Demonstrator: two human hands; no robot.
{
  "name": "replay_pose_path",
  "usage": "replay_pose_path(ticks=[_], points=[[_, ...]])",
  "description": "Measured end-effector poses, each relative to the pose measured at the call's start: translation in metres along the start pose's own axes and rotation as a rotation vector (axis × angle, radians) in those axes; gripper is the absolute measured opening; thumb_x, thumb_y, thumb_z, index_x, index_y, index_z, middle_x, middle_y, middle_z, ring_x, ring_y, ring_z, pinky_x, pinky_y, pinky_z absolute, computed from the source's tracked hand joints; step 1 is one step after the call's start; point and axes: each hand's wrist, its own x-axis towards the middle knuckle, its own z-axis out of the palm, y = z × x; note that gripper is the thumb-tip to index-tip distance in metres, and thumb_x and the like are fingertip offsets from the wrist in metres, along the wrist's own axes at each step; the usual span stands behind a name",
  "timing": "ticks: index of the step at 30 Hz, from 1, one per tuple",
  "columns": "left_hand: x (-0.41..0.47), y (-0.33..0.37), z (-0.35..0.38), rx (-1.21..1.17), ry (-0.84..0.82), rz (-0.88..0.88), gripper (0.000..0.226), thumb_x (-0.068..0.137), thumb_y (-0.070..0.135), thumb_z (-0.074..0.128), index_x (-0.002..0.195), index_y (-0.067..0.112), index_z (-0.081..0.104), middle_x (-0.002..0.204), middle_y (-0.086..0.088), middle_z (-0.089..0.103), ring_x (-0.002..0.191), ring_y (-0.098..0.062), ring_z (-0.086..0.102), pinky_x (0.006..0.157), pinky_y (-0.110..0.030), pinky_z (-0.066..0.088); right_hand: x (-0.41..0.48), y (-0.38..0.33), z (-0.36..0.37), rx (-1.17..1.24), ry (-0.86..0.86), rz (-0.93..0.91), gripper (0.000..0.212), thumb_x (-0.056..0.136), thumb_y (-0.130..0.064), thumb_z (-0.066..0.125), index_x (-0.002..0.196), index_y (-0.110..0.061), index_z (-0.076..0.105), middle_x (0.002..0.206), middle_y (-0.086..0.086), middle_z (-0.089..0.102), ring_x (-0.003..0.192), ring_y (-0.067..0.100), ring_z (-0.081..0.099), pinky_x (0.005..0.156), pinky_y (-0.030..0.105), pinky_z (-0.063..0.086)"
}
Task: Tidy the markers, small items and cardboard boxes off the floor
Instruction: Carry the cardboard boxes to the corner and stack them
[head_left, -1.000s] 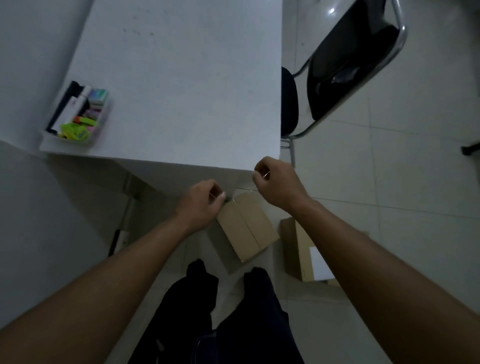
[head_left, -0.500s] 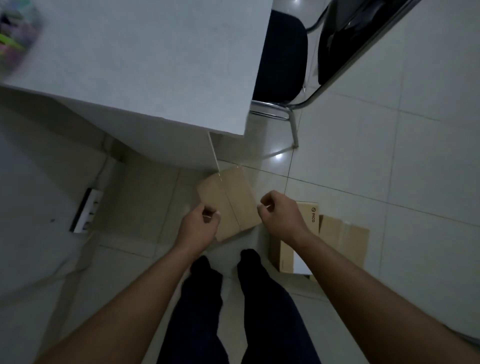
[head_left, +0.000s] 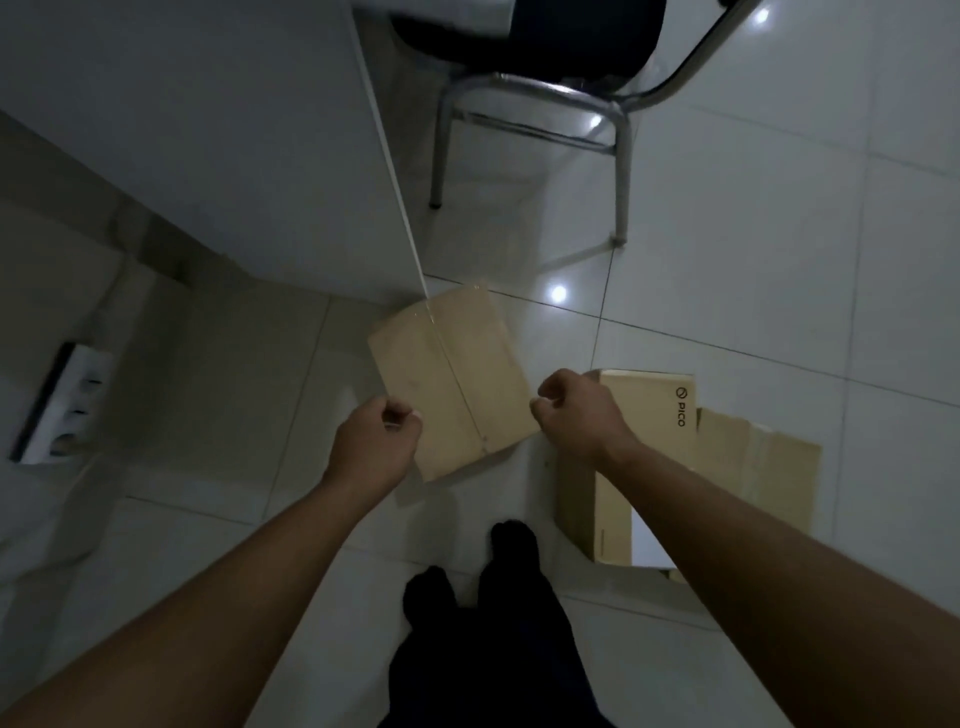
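Note:
A small brown cardboard box (head_left: 457, 379), taped along its middle seam, lies on the tiled floor at the foot of the white table. My left hand (head_left: 374, 447) hovers at its near left corner with fingers curled shut. At the box's right edge my right hand (head_left: 582, 415) is also curled shut. I see nothing held in either hand. Whether they touch the box I cannot tell. To the right lie a longer box marked PICO (head_left: 649, 410) and a flattened cardboard piece (head_left: 758, 478), partly hidden by my right forearm.
The white table's side panel (head_left: 234, 156) rises just behind the small box. A black chair with metal legs (head_left: 621, 171) stands at the back right. A white power strip (head_left: 62, 400) lies on the floor at far left. My feet (head_left: 467, 571) are close to the boxes.
My view has tilted down from the tabletop to the floor. Both hands have dropped from the table's edge to either side of the small box.

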Motion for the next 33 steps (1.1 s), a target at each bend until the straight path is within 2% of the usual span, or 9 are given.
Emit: replay_pose_path(ticks=[4,8,12,14,19,23,25,28,33], points=[[0.036,-0.052,0.046,-0.061,0.004,-0.084,0.014,0.087,0.027,0.059,0.095,0.017,0.064,0.091,0.001,0.064,0.080,-0.015,0.058,0.068,-0.026,0.046,0.041,0.040,0.044,0.005,-0.010,0.047,0.041,0.090,-0.031,0.058,0.126,-0.013,0.052,0.120,0.010,0.061,0.090,0.015,0.054,0.070,0.025,0.045],[0.072,-0.105,0.101,-0.184,-0.004,-0.288,0.031,0.086,0.027,0.059,0.109,0.006,0.061,0.107,-0.016,0.065,0.099,-0.033,0.062,0.091,-0.046,0.054,0.083,0.084,0.089,-0.028,-0.031,0.109,0.049,0.091,-0.034,0.059,0.132,-0.011,0.046,0.132,0.013,0.054,0.110,0.026,0.057,0.086,0.034,0.050],[0.100,-0.141,0.144,-0.188,0.059,-0.346,0.046,0.085,0.026,0.059,0.117,-0.007,0.056,0.118,-0.028,0.061,0.104,-0.040,0.061,0.087,-0.042,0.051,0.116,0.116,0.123,0.028,-0.009,0.134,0.059,0.090,-0.035,0.060,0.136,-0.008,0.036,0.133,0.016,0.052,0.111,0.031,0.058,0.089,0.043,0.054],[0.109,-0.147,0.154,-0.178,0.108,-0.352,0.046,0.084,0.028,0.060,0.116,-0.005,0.056,0.119,-0.024,0.061,0.105,-0.038,0.060,0.082,-0.035,0.048,0.126,0.124,0.132,0.065,-0.008,0.133,0.061,0.090,-0.037,0.061,0.136,-0.008,0.035,0.132,0.015,0.052,0.111,0.032,0.059,0.089,0.043,0.055],[0.123,-0.164,0.177,-0.327,0.090,-0.362,0.053,0.087,0.038,0.062,0.128,0.005,0.056,0.128,-0.010,0.061,0.114,-0.028,0.059,0.096,-0.031,0.047,0.148,0.143,0.152,0.091,-0.057,0.111,0.062,0.085,-0.043,0.065,0.133,-0.011,0.043,0.131,0.011,0.055,0.120,0.033,0.053,0.100,0.051,0.047],[0.113,-0.166,0.174,-0.350,0.197,-0.339,0.051,0.085,0.037,0.066,0.124,0.005,0.057,0.124,-0.011,0.064,0.106,-0.025,0.062,0.083,-0.026,0.046,0.144,0.145,0.152,0.180,-0.039,0.097,0.065,0.080,-0.043,0.071,0.129,-0.013,0.041,0.128,0.008,0.054,0.119,0.030,0.052,0.099,0.050,0.047],[0.100,-0.166,0.164,-0.371,0.243,-0.340,0.054,0.084,0.039,0.067,0.125,0.006,0.055,0.125,-0.010,0.061,0.101,-0.022,0.060,0.081,-0.024,0.044,0.132,0.139,0.148,0.226,-0.041,0.070,0.062,0.079,-0.044,0.072,0.125,-0.016,0.040,0.123,0.005,0.054,0.109,0.023,0.057,0.089,0.039,0.054],[0.074,-0.166,0.144,-0.452,0.287,-0.357,0.060,0.084,0.045,0.066,0.128,0.009,0.050,0.128,-0.009,0.055,0.102,-0.020,0.057,0.084,-0.023,0.043,0.105,0.124,0.143,0.331,-0.113,0.037,0.056,0.079,-0.044,0.071,0.118,-0.021,0.037,0.112,-0.003,0.052,0.089,0.007,0.058,0.058,0.015,0.053],[0.014,-0.177,0.105,-0.588,0.349,-0.432,0.059,0.082,0.051,0.065,0.125,0.012,0.054,0.122,-0.005,0.061,0.101,-0.019,0.060,0.087,-0.028,0.049,0.064,0.078,0.133,0.241,-0.216,-0.017,0.062,0.079,-0.049,0.069,0.126,-0.018,0.041,0.115,0.000,0.053,0.099,0.019,0.060,0.078,0.035,0.057]])
